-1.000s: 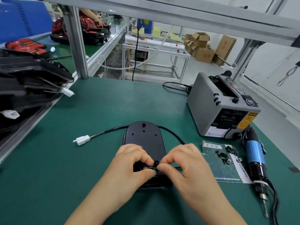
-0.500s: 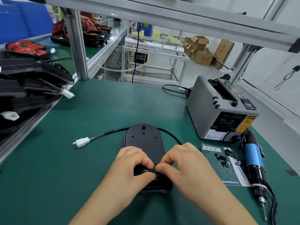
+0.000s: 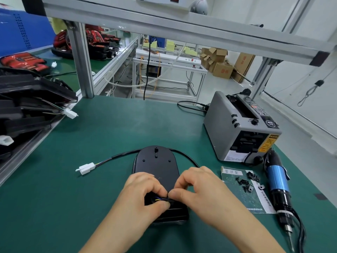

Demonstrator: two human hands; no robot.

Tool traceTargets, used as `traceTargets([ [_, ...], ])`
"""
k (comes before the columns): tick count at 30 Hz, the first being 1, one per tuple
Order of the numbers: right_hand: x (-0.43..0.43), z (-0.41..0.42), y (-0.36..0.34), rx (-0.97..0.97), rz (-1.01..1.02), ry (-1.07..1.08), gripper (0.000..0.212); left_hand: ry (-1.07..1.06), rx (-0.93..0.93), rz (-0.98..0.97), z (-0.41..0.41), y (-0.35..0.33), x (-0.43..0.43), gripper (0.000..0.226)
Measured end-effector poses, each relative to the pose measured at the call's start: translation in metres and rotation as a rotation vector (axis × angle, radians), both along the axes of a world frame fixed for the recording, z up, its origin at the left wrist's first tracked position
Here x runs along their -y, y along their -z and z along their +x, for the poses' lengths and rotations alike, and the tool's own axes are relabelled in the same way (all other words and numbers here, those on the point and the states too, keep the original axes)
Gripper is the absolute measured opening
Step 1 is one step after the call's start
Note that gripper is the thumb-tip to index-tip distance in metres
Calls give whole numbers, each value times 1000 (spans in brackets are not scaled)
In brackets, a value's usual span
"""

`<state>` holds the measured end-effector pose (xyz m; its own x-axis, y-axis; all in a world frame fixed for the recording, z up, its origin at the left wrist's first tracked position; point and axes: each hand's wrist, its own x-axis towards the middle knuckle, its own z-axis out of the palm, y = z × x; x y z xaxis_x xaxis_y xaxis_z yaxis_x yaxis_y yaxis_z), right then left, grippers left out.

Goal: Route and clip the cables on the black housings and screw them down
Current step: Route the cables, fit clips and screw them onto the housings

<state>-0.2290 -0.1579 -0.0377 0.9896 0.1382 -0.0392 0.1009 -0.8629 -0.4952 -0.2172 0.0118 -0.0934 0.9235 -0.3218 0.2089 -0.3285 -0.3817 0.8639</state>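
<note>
Since a moment ago my left hand [image 3: 145,194] and right hand [image 3: 198,189] have barely shifted, both pinched on the cable [image 3: 165,199] at the black housing's [image 3: 157,167] six o'clock end, so clipping seems unfinished.

Both hands shifted slightly nearer on the flat black plastic housing [image 3: 157,168]. Left hand [image 3: 145,192] and right hand [image 3: 198,187] pinch tighter together over the thin black cable [image 3: 166,199].
</note>
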Motion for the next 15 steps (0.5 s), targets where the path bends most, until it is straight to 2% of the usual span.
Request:
traceTargets([
  [5, -1, -1, 2, 21, 24, -12, 15, 3, -18, 1, 0, 1, -1, 23],
  [15, -2, -1, 8, 61, 35, 0, 21, 0, -38, 12, 0, 0, -1, 22],
])
